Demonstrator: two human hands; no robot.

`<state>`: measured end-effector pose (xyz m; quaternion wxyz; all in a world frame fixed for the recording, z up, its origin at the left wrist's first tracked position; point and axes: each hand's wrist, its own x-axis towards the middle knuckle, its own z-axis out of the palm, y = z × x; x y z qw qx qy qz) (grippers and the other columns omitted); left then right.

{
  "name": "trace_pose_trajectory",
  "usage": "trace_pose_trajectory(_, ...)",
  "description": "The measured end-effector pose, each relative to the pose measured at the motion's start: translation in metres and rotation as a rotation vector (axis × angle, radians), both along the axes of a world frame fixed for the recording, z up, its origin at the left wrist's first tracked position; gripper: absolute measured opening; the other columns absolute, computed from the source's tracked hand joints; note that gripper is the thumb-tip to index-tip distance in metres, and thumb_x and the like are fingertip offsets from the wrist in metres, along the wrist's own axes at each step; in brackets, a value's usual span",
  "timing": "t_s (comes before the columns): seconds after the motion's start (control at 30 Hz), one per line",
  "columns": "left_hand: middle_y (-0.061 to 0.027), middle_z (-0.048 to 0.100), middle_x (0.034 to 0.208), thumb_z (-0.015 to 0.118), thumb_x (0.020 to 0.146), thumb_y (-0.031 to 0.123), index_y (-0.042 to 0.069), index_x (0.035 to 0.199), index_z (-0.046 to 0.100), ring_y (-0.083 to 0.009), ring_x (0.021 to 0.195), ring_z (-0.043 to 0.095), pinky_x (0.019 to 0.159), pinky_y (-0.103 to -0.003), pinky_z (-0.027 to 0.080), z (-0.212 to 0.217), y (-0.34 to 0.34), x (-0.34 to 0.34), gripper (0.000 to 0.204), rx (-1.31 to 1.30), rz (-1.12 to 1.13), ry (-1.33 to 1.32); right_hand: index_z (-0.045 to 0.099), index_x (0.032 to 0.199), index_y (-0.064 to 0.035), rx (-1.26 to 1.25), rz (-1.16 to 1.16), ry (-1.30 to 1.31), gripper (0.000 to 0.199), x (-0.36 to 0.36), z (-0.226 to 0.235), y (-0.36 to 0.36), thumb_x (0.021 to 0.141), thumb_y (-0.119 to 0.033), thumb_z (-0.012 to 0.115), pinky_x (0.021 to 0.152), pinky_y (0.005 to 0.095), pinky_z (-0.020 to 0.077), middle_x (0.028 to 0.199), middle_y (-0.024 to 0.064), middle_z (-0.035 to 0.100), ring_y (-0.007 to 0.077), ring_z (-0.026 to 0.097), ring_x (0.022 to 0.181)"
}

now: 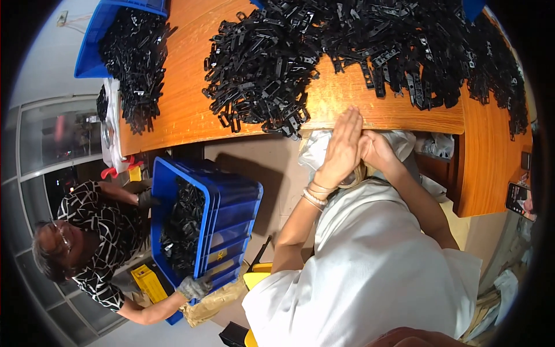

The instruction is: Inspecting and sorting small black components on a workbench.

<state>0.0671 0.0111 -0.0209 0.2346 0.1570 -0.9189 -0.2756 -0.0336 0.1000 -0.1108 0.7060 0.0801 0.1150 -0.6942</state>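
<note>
My left hand [343, 144] is at the near edge of the orange-brown wooden table [370, 118], its fingers stretched out flat and together. Bracelets circle that wrist. Against its palm side rests my right hand [378, 151], whose fingers are largely hidden behind the left one. No object shows between the two hands. Beyond my fingertips, to the left, lies a heap of small black plastic parts [260, 75]. A wider heap of the same black parts [416, 52] spreads across the far and right side of the table.
At left, a co-worker in grey gloves [195, 287] grips a tilted blue crate [231, 214] containing black parts. Another blue crate [92, 52] lies tipped at the table's far left, parts spilling out. Clear plastic bags [315, 147] sit below my hands. A phone [520, 200] stands at the right.
</note>
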Motion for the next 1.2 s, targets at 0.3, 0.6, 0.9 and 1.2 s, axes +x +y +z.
trace_pose_trajectory(0.3, -0.0185, 0.048, 0.115, 0.056, 0.075, 0.011, -0.004, 0.1, 0.054, -0.0329, 0.112, 0.042, 0.095, -0.042, 0.032, 0.017, -0.018, 0.039, 0.03, 0.036, 0.056, 0.242, 0.05, 0.101, 0.002, 0.174, 0.079, 0.177, 0.024, -0.002, 0.02, -0.008, 0.087, -0.015, 0.039, 0.065, 0.0248, 0.0418, 0.093, 0.0122, 0.057, 0.0165, 0.052, 0.075)
trace_pose_trajectory(0.6, -0.0203, 0.051, 0.113, 0.03, 0.091, 0.034, -0.008, 0.112, 0.047, -0.0291, 0.107, 0.046, 0.094, -0.037, 0.033, -0.007, -0.147, 0.118, 0.05, 0.072, 1.049, 0.485, 0.052, 0.103, 0.0056, 0.236, -0.107, 0.578, 0.034, -0.02, 0.076, 0.077, 0.088, -0.023, 0.042, 0.064, 0.0233, 0.042, 0.088, 0.012, 0.058, 0.014, 0.053, 0.075)
trace_pose_trajectory(0.9, -0.0212, 0.05, 0.112, 0.028, 0.093, 0.032, -0.01, 0.106, 0.049, -0.03, 0.101, 0.048, 0.091, -0.038, 0.035, -0.008, -0.098, 0.077, 0.048, -0.138, 0.918, 0.614, 0.059, 0.086, -0.0014, 1.076, -0.465, 0.643, 0.02, 0.001, -0.013, 0.284, 0.081, -0.02, 0.054, 0.056, 0.0196, 0.0425, 0.071, 0.0052, 0.057, 0.0126, 0.053, 0.062)
trace_pose_trajectory(1.2, -0.0164, 0.053, 0.109, 0.031, 0.093, 0.027, -0.008, 0.106, 0.05, -0.0241, 0.097, 0.051, 0.089, -0.034, 0.039, 0.002, -0.067, 0.047, 0.042, -0.016, 0.86, 0.583, 0.049, 0.101, 0.0016, 1.227, -0.797, 0.784, 0.026, -0.026, -0.159, 0.372, 0.085, -0.019, 0.045, 0.063, 0.0327, 0.0493, 0.087, 0.0133, 0.055, 0.023, 0.057, 0.078)
